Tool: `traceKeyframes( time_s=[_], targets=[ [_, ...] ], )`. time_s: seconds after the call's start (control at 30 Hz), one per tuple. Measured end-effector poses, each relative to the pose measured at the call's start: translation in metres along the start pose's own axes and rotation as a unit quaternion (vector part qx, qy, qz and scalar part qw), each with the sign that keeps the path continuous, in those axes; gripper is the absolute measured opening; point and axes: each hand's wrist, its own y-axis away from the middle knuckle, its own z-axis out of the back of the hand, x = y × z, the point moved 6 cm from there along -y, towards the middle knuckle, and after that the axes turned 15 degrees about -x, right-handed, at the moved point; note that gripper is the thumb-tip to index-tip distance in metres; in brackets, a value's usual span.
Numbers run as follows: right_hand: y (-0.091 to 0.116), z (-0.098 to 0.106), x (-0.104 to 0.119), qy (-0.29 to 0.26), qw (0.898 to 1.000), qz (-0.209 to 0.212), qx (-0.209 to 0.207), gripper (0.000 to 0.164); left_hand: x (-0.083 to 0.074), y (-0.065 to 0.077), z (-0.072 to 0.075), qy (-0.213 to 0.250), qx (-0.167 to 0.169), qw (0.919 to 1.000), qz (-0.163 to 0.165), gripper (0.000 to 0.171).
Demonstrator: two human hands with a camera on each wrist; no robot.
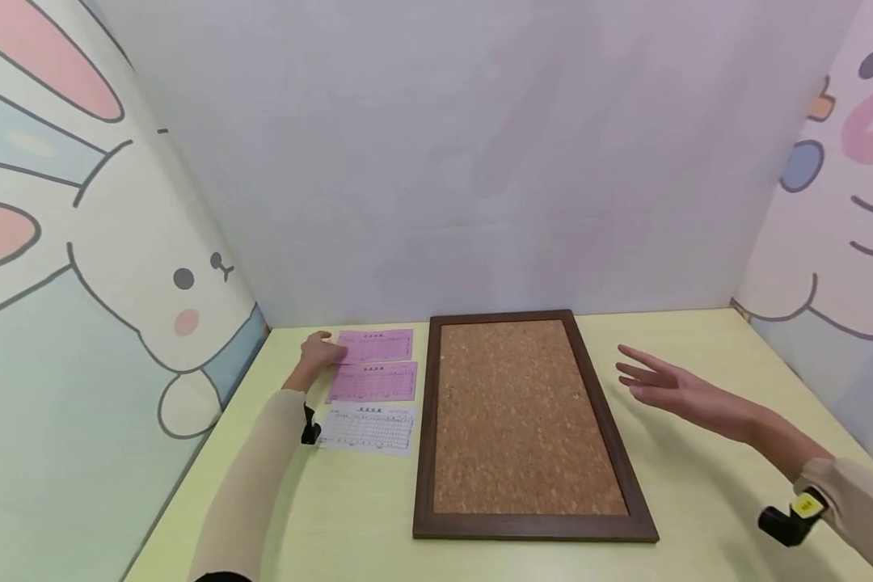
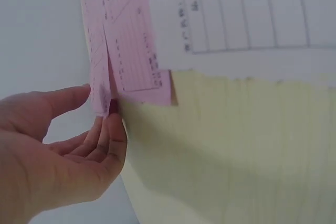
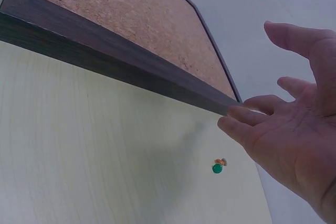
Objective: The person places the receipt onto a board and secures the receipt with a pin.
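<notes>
In the head view, soft, bright light, seemingly from above, spreads evenly over the pale tabletop (image 1: 335, 517) and the back wall (image 1: 480, 178), which takes a faint lilac tint. A blurry-edged shadow lies on the table below the right hand (image 1: 684, 398). The rabbit drawing (image 1: 127, 275) looks stretched toward the left edge. Small print on the paper slips (image 1: 373, 383) is too soft to read. The left-wrist view is dimmer, cooler and hazy, with fuzzy lettering and a broad shadow beside the left hand (image 2: 68, 176). The right-wrist view is also bluish and muted, the cork board (image 3: 136, 19) slightly soft
</notes>
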Motion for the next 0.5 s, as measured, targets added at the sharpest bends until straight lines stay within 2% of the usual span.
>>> traceKeyframes(
  time_s=[0.13, 0.27, 0.5],
  targets=[
    [-0.001, -0.001, 0.003, -0.005, 1.0, 0.001, -0.001, 0.058, 0.011, -0.006, 0.005, 0.045, 0.017, 0.9981, 0.039, 0.054],
    [0.001, -0.001, 0.004, 0.005, 1.0, -0.002, -0.008, 0.058, 0.013, -0.002, 0.006, 0.088, 0.048, 0.9931, 0.061, 0.046],
    [0.005, -0.002, 0.005, 0.013, 1.0, -0.015, -0.015, 0.057, 0.001, 0.015, 0.015, 0.125, 0.063, 0.9882, 0.062, 0.042]
  ],
)
